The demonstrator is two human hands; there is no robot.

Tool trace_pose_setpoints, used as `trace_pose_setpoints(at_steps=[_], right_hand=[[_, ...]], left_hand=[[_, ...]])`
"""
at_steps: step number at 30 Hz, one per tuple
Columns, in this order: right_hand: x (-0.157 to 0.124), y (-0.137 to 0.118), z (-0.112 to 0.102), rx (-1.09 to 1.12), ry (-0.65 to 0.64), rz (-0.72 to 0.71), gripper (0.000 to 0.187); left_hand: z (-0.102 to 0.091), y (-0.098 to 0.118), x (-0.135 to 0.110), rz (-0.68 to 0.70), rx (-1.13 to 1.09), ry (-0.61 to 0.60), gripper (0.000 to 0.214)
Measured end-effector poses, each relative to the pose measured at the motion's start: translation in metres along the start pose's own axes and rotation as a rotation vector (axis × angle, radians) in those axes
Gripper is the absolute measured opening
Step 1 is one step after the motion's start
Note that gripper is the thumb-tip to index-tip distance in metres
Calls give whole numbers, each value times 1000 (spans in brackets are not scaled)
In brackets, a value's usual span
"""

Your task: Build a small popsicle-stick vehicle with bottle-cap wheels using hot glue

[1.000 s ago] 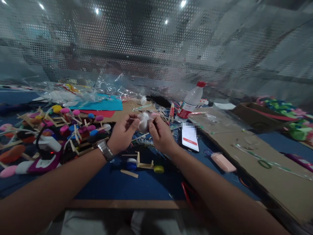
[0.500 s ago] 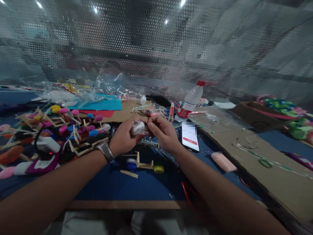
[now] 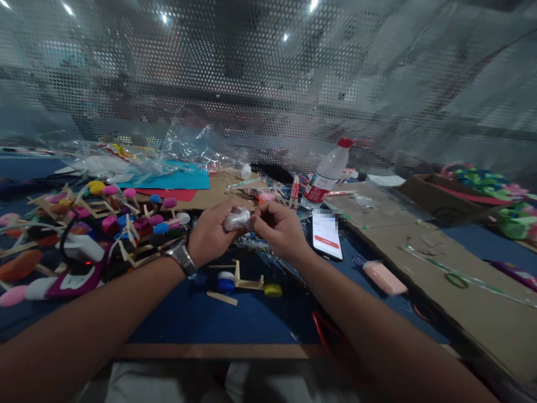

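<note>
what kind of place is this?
Likely a craft workbench. A pile of stick-and-cap models lies on the blue table, with coloured paper behind. The left hand and right hand hold a small white wad.

**Bare forearms, one wristwatch**

Both forearms uncovered, no sleeves in sight. Left hand (image 3: pixel 210 238) and right hand (image 3: pixel 283 232) bare, no gloves, no rings to make out. Silver metal wristwatch (image 3: pixel 182 258) with link band on the left wrist. Pale cloth at the lap.
</note>
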State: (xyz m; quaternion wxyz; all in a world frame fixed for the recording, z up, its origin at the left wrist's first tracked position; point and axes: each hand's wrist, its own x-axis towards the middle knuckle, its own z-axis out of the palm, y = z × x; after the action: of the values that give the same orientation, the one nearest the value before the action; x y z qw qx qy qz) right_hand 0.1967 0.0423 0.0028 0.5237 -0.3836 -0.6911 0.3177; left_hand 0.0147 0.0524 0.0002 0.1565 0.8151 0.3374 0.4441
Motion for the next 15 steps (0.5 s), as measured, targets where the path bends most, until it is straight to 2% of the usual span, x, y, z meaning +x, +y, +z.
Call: trace_pose_setpoints(at_steps=[3,8,15], right_hand=[[1,-2,-4,-43,19,-92,14],[1,-3,-8,-178,-22,-297,9],[3,6,-8,-236,-18,-390,18]], left_hand=[[-1,-1,1,-25,45,-23,22],[-2,2,3,-48,115,-74,27],[-4,2,2,-58,215,-165,15]])
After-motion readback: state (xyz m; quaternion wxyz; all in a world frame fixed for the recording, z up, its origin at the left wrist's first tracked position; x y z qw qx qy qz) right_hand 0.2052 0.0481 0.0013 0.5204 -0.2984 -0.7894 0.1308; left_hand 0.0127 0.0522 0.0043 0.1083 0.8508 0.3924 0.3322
